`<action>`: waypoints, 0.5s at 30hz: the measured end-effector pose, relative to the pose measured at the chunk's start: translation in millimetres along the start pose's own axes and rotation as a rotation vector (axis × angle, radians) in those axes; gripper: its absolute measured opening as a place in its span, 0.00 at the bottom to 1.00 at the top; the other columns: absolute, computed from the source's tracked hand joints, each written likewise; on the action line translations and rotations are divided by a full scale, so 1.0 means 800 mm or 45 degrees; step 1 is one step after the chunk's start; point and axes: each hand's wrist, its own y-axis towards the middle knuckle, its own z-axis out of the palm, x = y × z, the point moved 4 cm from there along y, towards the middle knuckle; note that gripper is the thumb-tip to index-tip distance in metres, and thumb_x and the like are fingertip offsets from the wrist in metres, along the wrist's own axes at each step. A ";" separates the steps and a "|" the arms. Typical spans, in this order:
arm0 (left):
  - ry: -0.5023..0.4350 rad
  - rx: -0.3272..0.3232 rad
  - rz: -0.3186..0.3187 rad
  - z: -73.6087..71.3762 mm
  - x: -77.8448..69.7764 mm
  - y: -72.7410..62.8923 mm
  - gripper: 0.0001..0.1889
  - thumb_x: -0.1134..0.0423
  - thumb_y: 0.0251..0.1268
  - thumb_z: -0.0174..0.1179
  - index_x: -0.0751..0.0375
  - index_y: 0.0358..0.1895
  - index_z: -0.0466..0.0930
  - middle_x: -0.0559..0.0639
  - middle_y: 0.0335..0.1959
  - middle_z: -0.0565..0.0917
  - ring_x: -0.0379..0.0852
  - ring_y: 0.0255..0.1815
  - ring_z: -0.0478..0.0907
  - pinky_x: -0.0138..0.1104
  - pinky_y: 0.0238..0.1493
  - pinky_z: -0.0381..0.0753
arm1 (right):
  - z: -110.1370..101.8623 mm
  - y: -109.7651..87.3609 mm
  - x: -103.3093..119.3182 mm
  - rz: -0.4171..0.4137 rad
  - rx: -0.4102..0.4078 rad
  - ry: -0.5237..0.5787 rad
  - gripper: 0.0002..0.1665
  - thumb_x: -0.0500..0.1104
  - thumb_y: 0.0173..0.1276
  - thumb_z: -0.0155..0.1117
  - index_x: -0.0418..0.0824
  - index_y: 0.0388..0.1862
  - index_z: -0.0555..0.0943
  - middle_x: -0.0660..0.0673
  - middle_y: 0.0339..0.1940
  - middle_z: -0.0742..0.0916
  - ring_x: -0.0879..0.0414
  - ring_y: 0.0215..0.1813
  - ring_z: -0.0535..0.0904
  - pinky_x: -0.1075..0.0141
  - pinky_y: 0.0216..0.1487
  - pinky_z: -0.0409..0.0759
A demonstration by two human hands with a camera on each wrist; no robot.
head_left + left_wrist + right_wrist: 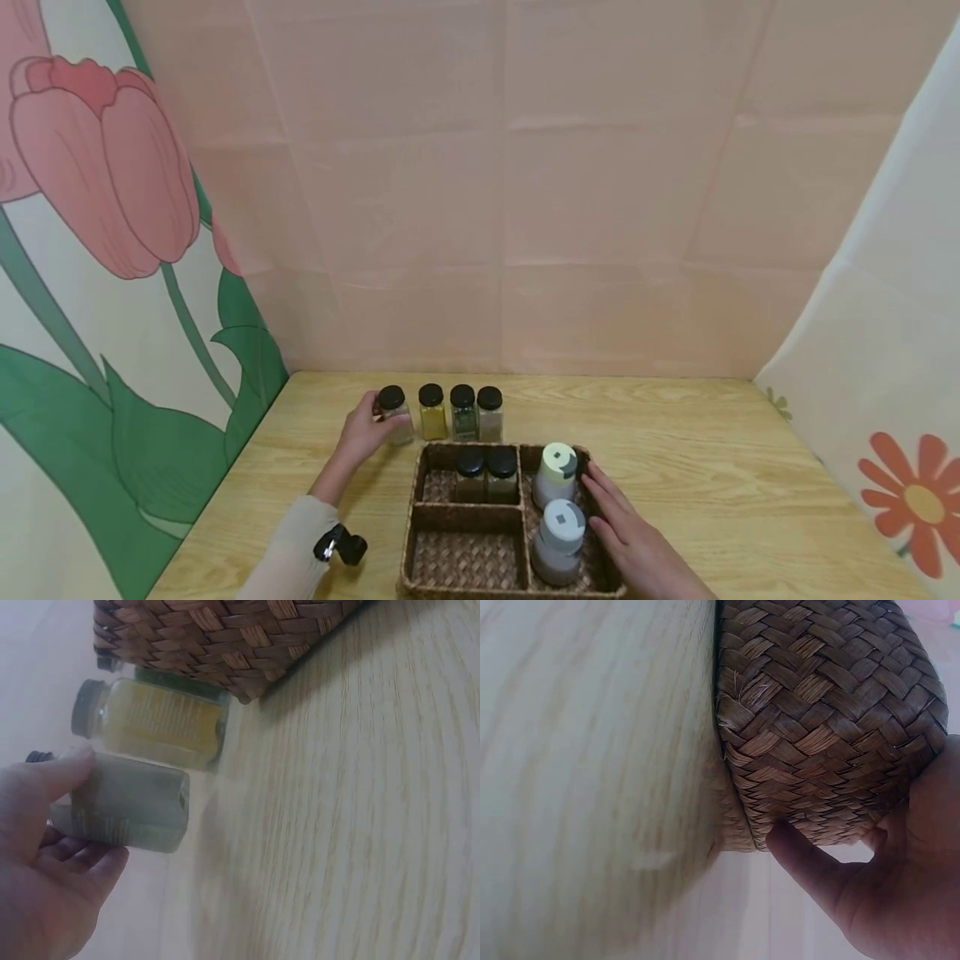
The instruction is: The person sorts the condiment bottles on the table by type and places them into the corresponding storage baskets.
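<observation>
My left hand [365,431] pinches a square glass jar [131,802] with a black lid between thumb and fingers, at the left end of a row. Beside it stand a yellow-filled jar [432,414], a green-filled jar [464,415] and a pale-filled jar [491,416], all black-lidded. My right hand [628,533] holds the right side of a brown woven basket [832,712], thumb at the rim and a finger against the outer wall. Whether the gripped jar touches the table is hard to tell.
Two black-lidded jars [486,477] stand in the basket's back left compartment. In its right compartment are a bottle with a yellowish-white cap [558,462] and a bottle with a white cap [562,523]. A wood-grain table [697,450] lies underneath, with a pink cloth [502,208] behind.
</observation>
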 end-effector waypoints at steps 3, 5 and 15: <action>-0.009 -0.019 0.026 -0.003 -0.005 -0.001 0.34 0.57 0.64 0.72 0.70 0.66 0.69 0.66 0.58 0.80 0.64 0.62 0.77 0.53 0.63 0.78 | 0.000 0.001 -0.001 0.006 0.004 0.005 0.34 0.47 0.84 0.48 0.44 0.83 0.55 0.49 0.85 0.54 0.48 0.81 0.52 0.49 0.73 0.56; -0.008 -0.026 0.040 -0.005 -0.007 -0.002 0.34 0.57 0.64 0.72 0.71 0.66 0.69 0.66 0.57 0.80 0.63 0.61 0.77 0.52 0.63 0.78 | 0.000 0.001 -0.001 0.006 0.004 0.003 0.34 0.47 0.83 0.49 0.44 0.83 0.55 0.49 0.85 0.55 0.48 0.81 0.52 0.49 0.73 0.56; -0.046 -0.030 0.075 -0.009 -0.013 -0.010 0.32 0.53 0.63 0.72 0.66 0.65 0.71 0.61 0.55 0.80 0.58 0.59 0.77 0.52 0.63 0.78 | 0.000 -0.001 0.000 -0.015 -0.022 -0.020 0.33 0.45 0.83 0.49 0.44 0.83 0.56 0.49 0.84 0.56 0.49 0.80 0.54 0.49 0.73 0.58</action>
